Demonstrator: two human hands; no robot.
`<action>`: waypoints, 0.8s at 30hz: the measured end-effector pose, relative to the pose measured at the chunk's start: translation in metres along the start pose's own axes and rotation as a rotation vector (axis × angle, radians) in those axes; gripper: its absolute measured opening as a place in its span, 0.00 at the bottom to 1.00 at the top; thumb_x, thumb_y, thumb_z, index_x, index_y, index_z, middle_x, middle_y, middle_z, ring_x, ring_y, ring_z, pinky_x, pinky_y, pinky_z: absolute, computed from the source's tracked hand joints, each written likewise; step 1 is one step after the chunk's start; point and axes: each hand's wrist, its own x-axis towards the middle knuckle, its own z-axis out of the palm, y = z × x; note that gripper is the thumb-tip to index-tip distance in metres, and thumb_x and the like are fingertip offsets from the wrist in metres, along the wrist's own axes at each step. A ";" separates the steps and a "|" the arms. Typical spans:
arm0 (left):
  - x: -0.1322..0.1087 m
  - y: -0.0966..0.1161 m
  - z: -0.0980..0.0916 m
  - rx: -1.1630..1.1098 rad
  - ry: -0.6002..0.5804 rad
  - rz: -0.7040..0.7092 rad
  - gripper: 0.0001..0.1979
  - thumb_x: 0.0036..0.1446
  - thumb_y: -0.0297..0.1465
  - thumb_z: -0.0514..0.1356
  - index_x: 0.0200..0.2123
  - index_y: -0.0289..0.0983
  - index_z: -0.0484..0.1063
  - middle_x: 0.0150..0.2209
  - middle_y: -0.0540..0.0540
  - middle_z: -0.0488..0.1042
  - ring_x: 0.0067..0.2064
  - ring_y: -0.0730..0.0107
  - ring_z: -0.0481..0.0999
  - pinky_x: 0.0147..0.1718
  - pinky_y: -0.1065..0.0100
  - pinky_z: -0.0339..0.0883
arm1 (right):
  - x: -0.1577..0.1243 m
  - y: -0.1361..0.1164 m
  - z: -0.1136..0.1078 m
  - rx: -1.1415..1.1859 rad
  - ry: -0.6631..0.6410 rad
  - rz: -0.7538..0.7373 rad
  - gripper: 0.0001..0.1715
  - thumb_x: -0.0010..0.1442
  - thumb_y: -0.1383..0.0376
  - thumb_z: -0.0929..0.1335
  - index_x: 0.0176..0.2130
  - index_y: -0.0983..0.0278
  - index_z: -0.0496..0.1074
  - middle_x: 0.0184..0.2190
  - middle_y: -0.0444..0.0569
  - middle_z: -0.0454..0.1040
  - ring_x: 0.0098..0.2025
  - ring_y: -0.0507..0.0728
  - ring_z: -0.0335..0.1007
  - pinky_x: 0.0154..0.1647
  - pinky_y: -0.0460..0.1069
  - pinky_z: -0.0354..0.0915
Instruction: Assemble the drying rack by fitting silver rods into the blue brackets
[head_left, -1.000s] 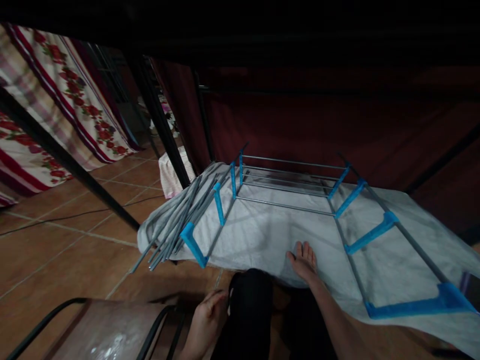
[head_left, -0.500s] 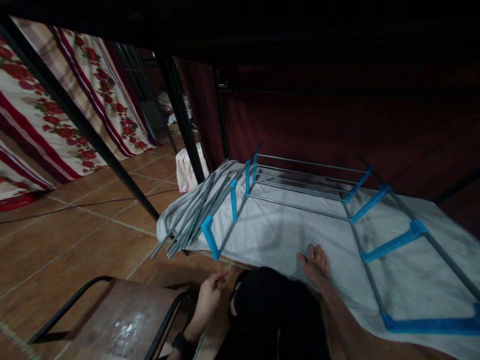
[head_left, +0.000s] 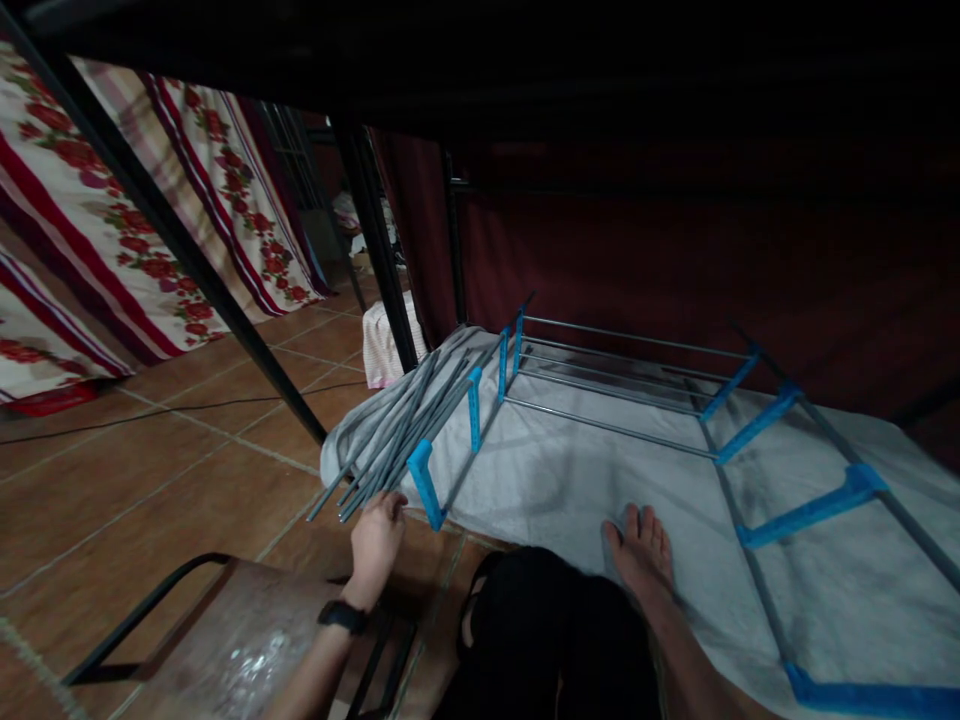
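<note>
My left hand (head_left: 376,532), with a black watch on the wrist, reaches forward to the near ends of a bundle of grey metal rods (head_left: 397,430). Its fingers curl down onto those ends, and the fingertips are hidden. The rods lie on the left edge of a white towel (head_left: 570,480) spread on the floor. A partly built rack of grey rods and blue plastic side pieces (head_left: 757,425) lies on the towel to the right. My bare foot (head_left: 639,548) rests on the towel's near edge. My right hand is out of view.
A brown chair seat with a black metal frame (head_left: 225,640) is at the lower left. Black bed-frame posts (head_left: 375,250) rise behind the rods. Floral curtains (head_left: 112,230) hang at left, a dark red cloth (head_left: 675,260) behind. The floor is brown tile (head_left: 135,490).
My left hand has moved from beside my knee forward and left to the ends of the grey rods. The view has shifted slightly left.
</note>
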 end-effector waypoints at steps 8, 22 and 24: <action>0.043 0.000 0.021 0.335 -0.055 0.198 0.19 0.57 0.23 0.49 0.48 0.30 0.73 0.48 0.34 0.73 0.51 0.51 0.69 0.50 0.58 0.60 | -0.001 0.000 0.002 0.040 0.035 -0.008 0.43 0.64 0.49 0.53 0.67 0.73 0.51 0.69 0.64 0.45 0.69 0.68 0.41 0.68 0.60 0.35; 0.070 0.002 0.043 0.403 -0.100 0.139 0.19 0.62 0.25 0.44 0.44 0.30 0.75 0.50 0.32 0.71 0.53 0.50 0.66 0.49 0.56 0.57 | -0.001 0.000 0.002 -0.030 0.057 0.001 0.42 0.64 0.49 0.55 0.67 0.71 0.51 0.68 0.64 0.47 0.69 0.67 0.43 0.68 0.58 0.36; 0.074 0.004 0.042 0.378 -0.134 0.143 0.19 0.62 0.24 0.44 0.44 0.28 0.74 0.50 0.30 0.71 0.53 0.47 0.66 0.50 0.52 0.58 | 0.000 -0.001 0.002 -0.022 0.047 0.003 0.41 0.65 0.49 0.55 0.67 0.72 0.51 0.68 0.64 0.47 0.69 0.67 0.43 0.67 0.58 0.36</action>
